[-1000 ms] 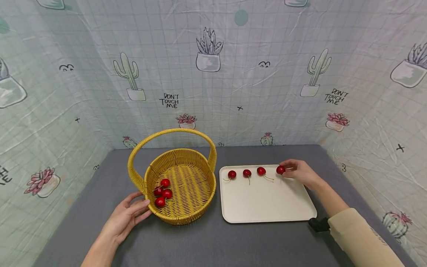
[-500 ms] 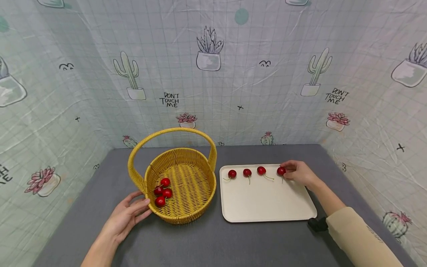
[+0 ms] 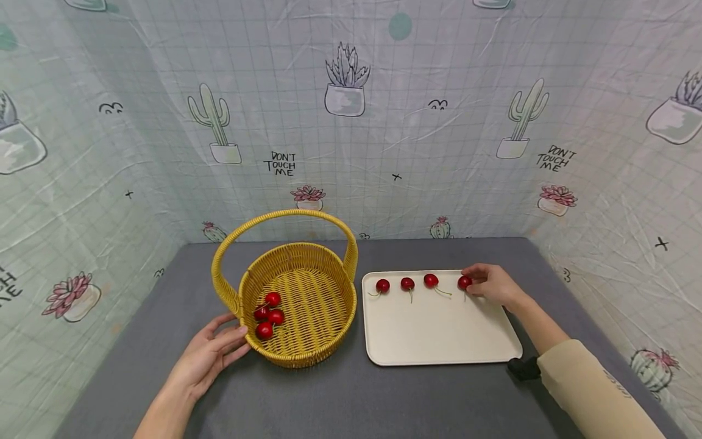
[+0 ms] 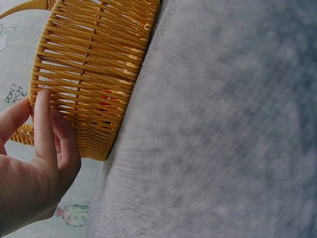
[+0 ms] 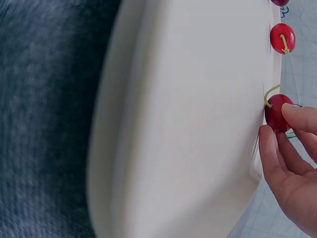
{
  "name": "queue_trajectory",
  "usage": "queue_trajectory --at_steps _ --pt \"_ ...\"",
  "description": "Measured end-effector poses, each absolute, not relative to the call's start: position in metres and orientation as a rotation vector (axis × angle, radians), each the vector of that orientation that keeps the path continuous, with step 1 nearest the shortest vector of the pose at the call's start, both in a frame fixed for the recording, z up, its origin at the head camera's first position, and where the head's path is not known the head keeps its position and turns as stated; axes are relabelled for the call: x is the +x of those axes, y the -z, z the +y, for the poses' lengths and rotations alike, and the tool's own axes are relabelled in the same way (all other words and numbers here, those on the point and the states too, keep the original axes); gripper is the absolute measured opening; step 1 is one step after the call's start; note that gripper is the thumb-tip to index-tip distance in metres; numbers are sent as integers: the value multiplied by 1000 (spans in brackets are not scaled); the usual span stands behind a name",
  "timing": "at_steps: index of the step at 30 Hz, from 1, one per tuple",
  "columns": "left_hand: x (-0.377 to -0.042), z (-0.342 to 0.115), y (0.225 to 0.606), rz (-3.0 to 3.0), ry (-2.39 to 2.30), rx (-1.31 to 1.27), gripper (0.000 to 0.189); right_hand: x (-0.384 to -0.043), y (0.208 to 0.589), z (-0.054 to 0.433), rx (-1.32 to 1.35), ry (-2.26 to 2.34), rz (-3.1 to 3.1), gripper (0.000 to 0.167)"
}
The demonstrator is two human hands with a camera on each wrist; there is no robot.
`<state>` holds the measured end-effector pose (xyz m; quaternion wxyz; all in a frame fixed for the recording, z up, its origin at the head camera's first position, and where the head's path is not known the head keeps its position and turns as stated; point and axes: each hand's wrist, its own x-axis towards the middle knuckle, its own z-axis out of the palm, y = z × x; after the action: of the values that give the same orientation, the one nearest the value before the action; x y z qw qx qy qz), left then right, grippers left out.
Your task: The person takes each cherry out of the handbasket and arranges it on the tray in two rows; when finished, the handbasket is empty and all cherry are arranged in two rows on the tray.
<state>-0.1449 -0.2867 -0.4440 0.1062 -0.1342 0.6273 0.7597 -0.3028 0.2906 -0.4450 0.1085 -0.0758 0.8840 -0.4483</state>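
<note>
Head view shows the left hand [image 3: 205, 360] at the left side of a yellow basket [image 3: 307, 311], which stands upright on the grey table [image 3: 384, 402]. Its fingers are apart from one another and lightly bent. Their tips touch the basket wall close to the rim, as the left wrist view also shows. Inside the basket, four cherries [image 3: 276, 316] lie together at the left side, near this hand.

To the right of the basket, and apart from it, is a cream tray [image 3: 439, 329]. Three other cherries [image 3: 407, 283] lie in a row along its far edge, well separated, with green stems. At the right end of this row, the right hand [image 3: 493, 285] pinches one more cherry, the held cherry [image 3: 464, 283], between the thumb and the fingers. It is at the far right corner of the tray; whether it touches the surface, I cannot tell. Behind the table hangs a cloth [image 3: 241, 61] with printed cacti.
</note>
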Motion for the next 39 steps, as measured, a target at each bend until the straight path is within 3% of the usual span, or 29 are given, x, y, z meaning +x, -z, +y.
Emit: queue_trajectory --at_steps 39 --pt "-145 -287 443 1834 -2268 -355 76 -308 435 289 -280 1180 2682 40"
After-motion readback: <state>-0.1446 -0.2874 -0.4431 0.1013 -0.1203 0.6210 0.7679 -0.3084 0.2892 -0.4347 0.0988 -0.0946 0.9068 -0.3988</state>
